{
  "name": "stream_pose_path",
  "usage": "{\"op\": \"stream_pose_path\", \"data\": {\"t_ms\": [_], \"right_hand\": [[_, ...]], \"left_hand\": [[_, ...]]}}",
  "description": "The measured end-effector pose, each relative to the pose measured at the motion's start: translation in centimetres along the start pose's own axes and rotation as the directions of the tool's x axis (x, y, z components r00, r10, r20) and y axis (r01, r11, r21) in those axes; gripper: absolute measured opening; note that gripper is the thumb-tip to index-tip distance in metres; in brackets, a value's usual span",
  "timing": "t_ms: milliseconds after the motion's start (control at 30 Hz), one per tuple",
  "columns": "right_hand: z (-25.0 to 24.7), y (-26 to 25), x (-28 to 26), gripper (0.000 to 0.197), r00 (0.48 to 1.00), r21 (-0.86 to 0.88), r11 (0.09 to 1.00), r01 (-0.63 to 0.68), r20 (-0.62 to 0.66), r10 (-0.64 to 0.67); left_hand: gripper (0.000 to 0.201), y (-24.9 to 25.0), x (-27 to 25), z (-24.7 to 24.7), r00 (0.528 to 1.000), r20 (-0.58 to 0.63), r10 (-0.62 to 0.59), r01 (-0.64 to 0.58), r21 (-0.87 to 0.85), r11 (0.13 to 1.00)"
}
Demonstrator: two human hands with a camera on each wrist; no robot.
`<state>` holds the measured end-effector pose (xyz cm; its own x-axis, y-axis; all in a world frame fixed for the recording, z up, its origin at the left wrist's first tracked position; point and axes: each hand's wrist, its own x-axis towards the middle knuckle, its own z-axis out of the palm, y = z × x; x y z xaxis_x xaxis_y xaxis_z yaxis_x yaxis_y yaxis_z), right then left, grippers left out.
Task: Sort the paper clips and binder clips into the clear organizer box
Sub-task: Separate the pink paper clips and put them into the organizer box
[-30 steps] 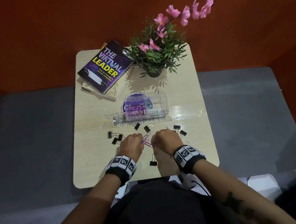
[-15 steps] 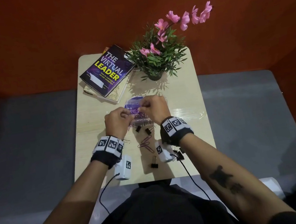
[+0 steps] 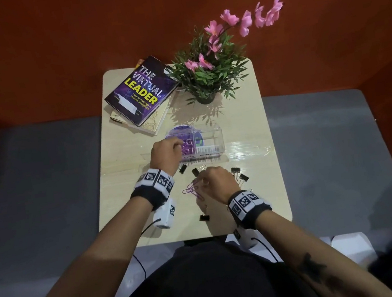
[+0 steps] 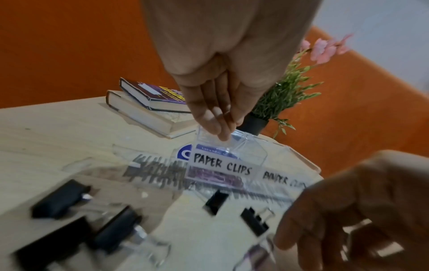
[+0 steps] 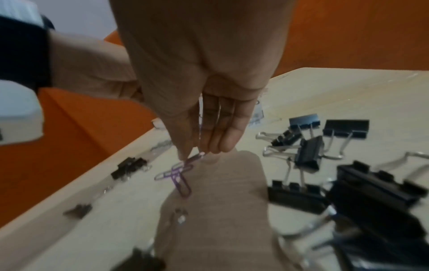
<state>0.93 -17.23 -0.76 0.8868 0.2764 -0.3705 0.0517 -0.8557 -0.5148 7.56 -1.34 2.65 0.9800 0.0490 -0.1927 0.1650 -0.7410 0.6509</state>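
Observation:
The clear organizer box (image 3: 209,133) (image 4: 250,146) stands mid-table; its left compartment, labelled PAPER CLIPS (image 4: 223,164), holds purple clips (image 3: 187,147). My left hand (image 3: 177,147) (image 4: 223,134) hovers over that compartment, fingers straight and pointing down at its rim, nothing seen in them. My right hand (image 3: 201,182) (image 5: 197,155) is nearer me and pinches one of a few tangled purple paper clips (image 3: 191,191) (image 5: 178,176) lying on the table. Several black binder clips (image 3: 235,170) (image 5: 308,154) (image 4: 217,200) lie scattered around both hands.
Two stacked books (image 3: 140,90) and a potted plant with pink flowers (image 3: 207,75) occupy the table's far end. A clear plastic strip (image 3: 248,150) lies beside the box. One binder clip (image 3: 204,217) sits close to the near table edge.
Half a second ago both hands were at the box. The right hand has since come back toward me to the purple clips on the table; the left hand stays over the box.

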Motion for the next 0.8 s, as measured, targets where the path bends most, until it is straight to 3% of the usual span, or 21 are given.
{"op": "stream_pose_path", "data": {"t_ms": [67, 167, 267, 333, 467, 667, 800], "right_hand": [[0.4, -0.2, -0.5, 0.023, 0.999, -0.060, 0.998, 0.027, 0.046, -0.025], [1.2, -0.4, -0.8, 0.029, 0.998, -0.135, 0.990, 0.048, 0.036, -0.044], [1.5, -0.2, -1.0, 0.023, 0.998, -0.157, 0.985, 0.069, 0.006, -0.069], [1.3, 0.0, -1.2, 0.019, 0.998, -0.157, 0.985, 0.068, -0.002, -0.069], [0.7, 0.8, -1.4, 0.009, 0.999, -0.144, 0.989, 0.027, 0.029, -0.023], [-1.3, 1.7, -1.5, 0.007, 0.995, -0.080, 0.995, -0.066, 0.066, 0.071], [-3.5, 1.3, -0.6, 0.019, 0.989, 0.047, 0.992, -0.117, -0.084, 0.121]], "left_hand": [[0.020, -0.7, -2.0, 0.1, 0.998, 0.037, 0.048, -0.051, 0.061, 0.997], [0.014, -2.0, -4.8, 1.0, 0.980, 0.189, 0.055, -0.094, 0.207, 0.974], [0.032, -3.3, -6.6, 2.5, 0.920, 0.382, 0.084, -0.209, 0.300, 0.931], [0.045, -3.7, -7.2, 3.6, 0.898, 0.427, 0.107, -0.270, 0.342, 0.900], [0.045, -3.8, -7.6, 5.3, 0.908, 0.401, 0.124, -0.282, 0.365, 0.887], [0.007, -3.6, -7.6, 6.2, 0.926, 0.368, 0.086, -0.235, 0.382, 0.894], [0.013, -2.7, -7.3, 5.7, 0.944, 0.313, -0.100, -0.029, 0.381, 0.924]]}}
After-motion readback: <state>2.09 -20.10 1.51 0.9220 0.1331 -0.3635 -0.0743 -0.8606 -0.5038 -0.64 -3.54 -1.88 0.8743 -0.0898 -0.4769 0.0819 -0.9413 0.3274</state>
